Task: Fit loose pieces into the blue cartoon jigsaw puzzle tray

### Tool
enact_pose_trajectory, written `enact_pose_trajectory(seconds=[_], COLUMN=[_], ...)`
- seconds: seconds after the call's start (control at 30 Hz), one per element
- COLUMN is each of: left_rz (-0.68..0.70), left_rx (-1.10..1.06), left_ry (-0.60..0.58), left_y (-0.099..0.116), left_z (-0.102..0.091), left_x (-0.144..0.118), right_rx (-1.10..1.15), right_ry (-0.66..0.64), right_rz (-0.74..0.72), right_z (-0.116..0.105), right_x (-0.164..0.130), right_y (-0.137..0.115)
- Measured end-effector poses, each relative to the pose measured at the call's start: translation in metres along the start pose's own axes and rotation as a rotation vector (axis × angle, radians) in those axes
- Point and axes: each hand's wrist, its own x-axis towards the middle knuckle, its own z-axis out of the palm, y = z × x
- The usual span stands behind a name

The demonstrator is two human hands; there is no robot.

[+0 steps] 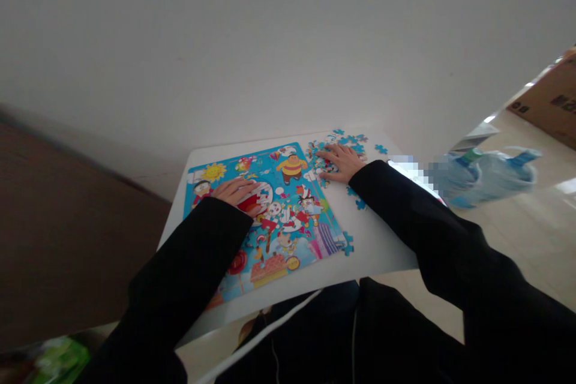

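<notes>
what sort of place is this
Possibly a home or office room, going by the plain wall, the tiled floor and the large plastic bottles on it.

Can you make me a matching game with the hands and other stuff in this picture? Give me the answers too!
1. left hand
2. right hand
3. cardboard box
4. plastic bottles

A. see-through
B. on the puzzle board
C. brown
D. at the loose pieces

Pairs: 1-B, 2-D, 3-C, 4-A
</notes>
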Motion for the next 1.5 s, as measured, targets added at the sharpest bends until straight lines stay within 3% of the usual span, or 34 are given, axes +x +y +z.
enact_pose_trajectory(seconds=[0.23,0.83,1.2,1.37,1.5], left_rz=[-0.007,0.062,0.056,0.046,0.047], left_rx=[0.008,0.006,0.031,0.016,0.019], left_ry=[-0.038,0.055,0.006,-0.015,0.004], left_y=[-0.001,-0.005,-0.002,-0.003,-0.004], left_z=[-0.002,0.005,0.003,0.004,0.005], left_x=[0.0,-0.002,-0.001,-0.001,-0.002], right_rx=[-0.062,-0.079,-0.051,-0.071,-0.026], right_ry=[0.074,0.109,-0.041,-0.102,-0.201], right_rz=[0.001,0.091,0.072,0.007,-0.08], right_z=[0.0,-0.007,-0.031,-0.039,-0.029], right_x=[0.0,0.003,0.0,0.021,0.047], right_y=[-0.005,-0.009,0.013,0.007,-0.001])
